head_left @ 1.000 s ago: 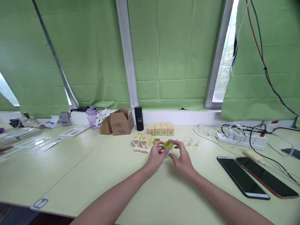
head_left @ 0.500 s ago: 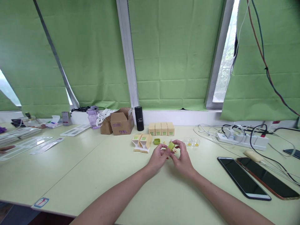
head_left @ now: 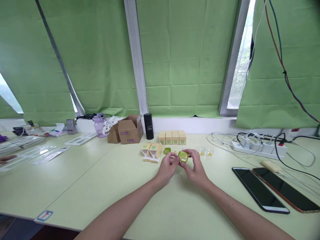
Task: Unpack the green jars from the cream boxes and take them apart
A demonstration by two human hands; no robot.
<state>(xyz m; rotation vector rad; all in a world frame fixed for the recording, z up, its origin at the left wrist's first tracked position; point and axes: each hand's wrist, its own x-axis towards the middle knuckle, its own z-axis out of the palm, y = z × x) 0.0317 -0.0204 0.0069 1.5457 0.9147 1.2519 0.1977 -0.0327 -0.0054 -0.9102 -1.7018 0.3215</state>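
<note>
Green case pinched above a pale table

The table is smooth and greenish white, crossed by one slanting seam. Behind it, green blinds hang over the windows, and daylight shows through narrow gaps.

Four small cardboard boxes stand in one row; two opened boxes are in front, to their left. Two clear cups with yellow bits sit to the right. One black cylinder stands upright near the wall, and two phones lie side by side at right.

The case is olive green, squarish and round-cornered, with pale marks on its face. It is held in front of the four boxes, near a second green piece on the table. The right hand pinches it between thumb and finger; the left hand pinches its left edge.
</note>
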